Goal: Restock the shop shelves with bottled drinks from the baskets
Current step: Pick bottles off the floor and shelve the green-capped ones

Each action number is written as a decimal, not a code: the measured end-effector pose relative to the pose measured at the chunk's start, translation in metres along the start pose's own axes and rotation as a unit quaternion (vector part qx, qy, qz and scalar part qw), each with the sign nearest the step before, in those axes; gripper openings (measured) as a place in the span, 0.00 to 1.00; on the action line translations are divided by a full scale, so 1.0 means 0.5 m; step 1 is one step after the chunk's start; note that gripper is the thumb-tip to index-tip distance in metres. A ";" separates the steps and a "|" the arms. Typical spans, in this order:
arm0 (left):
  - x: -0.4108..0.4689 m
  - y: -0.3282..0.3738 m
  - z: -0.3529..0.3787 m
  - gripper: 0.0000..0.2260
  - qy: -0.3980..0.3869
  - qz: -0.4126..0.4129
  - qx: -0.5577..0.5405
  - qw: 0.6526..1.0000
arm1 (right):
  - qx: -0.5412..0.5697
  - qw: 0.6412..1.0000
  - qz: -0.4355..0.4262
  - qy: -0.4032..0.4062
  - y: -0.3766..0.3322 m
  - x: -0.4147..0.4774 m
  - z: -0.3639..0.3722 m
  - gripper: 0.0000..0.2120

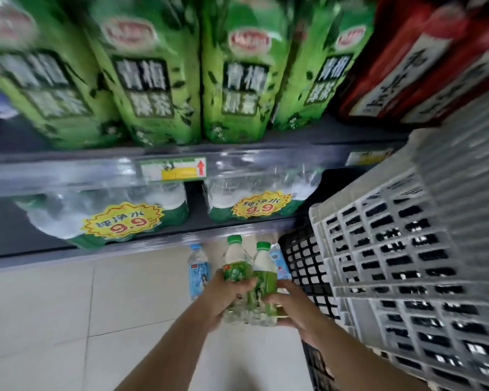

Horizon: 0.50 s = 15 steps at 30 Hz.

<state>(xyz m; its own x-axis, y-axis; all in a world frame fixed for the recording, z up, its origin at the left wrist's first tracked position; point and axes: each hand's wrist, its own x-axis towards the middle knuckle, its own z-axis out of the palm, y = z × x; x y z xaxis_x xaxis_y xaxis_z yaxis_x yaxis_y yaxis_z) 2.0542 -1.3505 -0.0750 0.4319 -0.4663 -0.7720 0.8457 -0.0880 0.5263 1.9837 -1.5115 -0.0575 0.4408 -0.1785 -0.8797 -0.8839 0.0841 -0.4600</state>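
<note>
Two small clear bottles with green caps and green labels, one on the left (235, 268) and one on the right (263, 273), are held upright side by side above the tiled floor. My left hand (226, 294) grips the left bottle from the left, fingers curled across its label. My right hand (295, 307) wraps around the right bottle from the right and below. The bottles are in front of the lowest shelf (141, 245), which carries shrink-wrapped packs of water (119, 213) with yellow 9.9 price stickers.
A grey plastic crate (407, 263) stands close on the right, with a black crate (305, 258) behind it. Two blue-labelled bottles (198, 273) stand on the floor behind my hands. The upper shelf (96, 170) holds large green tea packs (150, 80) and red packs (407, 66).
</note>
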 end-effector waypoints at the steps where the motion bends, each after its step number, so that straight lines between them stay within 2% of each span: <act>1: -0.026 0.004 0.004 0.43 0.001 -0.005 0.004 1.000 | -0.001 1.000 0.002 0.002 -0.008 -0.034 0.008 0.26; 5: -0.156 0.059 0.017 0.44 -0.013 -0.006 0.017 1.000 | -0.021 1.000 -0.008 0.009 -0.062 -0.166 0.031 0.24; 9: -0.347 0.170 0.038 0.32 -0.016 0.029 0.047 0.998 | -0.035 0.999 -0.023 -0.001 -0.157 -0.329 0.053 0.21; 13: -0.532 0.276 0.052 0.37 -0.014 0.071 0.039 0.997 | -0.063 0.997 -0.051 -0.003 -0.262 -0.478 0.080 0.22; 15: -0.621 0.319 0.053 0.29 -0.002 0.082 -0.009 0.997 | -0.078 0.995 -0.064 -0.022 -0.312 -0.543 0.092 0.20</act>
<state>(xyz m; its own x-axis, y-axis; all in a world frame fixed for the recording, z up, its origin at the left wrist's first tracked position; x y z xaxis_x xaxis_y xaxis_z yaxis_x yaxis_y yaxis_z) 2.0468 -1.2432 0.2581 0.5639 -0.4767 -0.6743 0.7689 0.0051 0.6394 2.0092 -1.4310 0.2475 0.5548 -0.1347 -0.8210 -0.8320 -0.0911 -0.5473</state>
